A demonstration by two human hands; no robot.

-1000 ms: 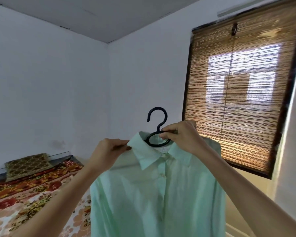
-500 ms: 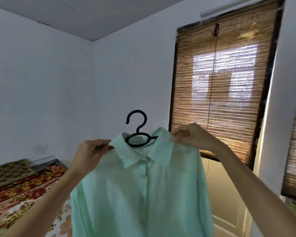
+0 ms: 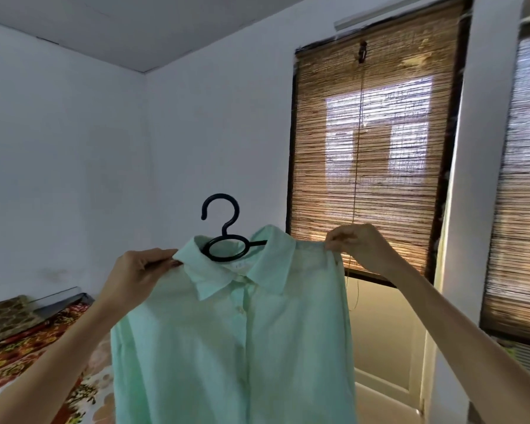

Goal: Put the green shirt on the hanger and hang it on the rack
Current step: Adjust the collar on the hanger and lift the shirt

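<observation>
Right hand (image 3: 360, 250) shifted from collar to shirt (image 3: 233, 332) shoulder; both grips pinch fabric, hanger (image 3: 224, 234) inside.

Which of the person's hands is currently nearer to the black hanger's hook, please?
Left. The left hand pinches the shirt just below-left of the hook; the right hand sits farther right.

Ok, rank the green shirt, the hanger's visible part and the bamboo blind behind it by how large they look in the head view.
1. Green shirt and bamboo blind: similar, and the shirt is nearer, so no ranking.
2. Hanger, clearly smallest.
</observation>
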